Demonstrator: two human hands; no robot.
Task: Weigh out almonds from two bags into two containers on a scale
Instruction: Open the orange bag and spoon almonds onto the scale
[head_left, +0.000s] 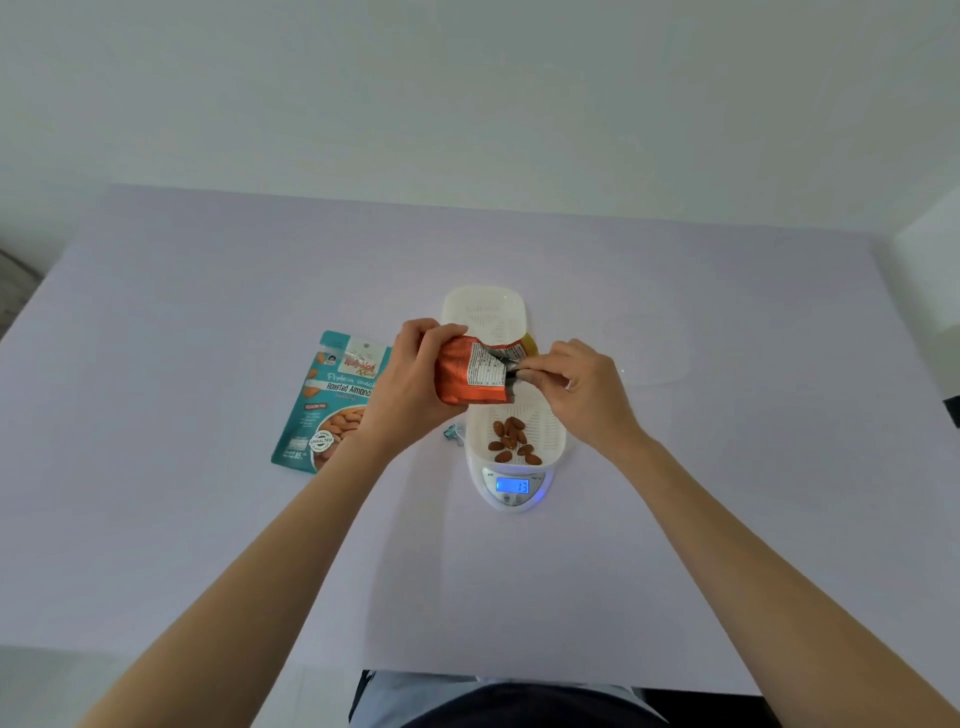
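We grip the orange bag (470, 376) in our left hand (415, 384) above the scale (511, 483) — our right hand (576, 387) pinches its open top. Almonds (511, 441) lie in the white container (550, 434) on the scale — the teal bag (330, 402) lies flat to the left.

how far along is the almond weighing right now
Done: a few brown almonds lie in the white slotted plastic container on the white digital scale, whose display is lit. In hand: the left hand grips the orange foil bag above that container while the right hand pinches its top edge. Still to do: the second white slotted container behind holds nothing visible, and the teal almond bag lies flat on the table.
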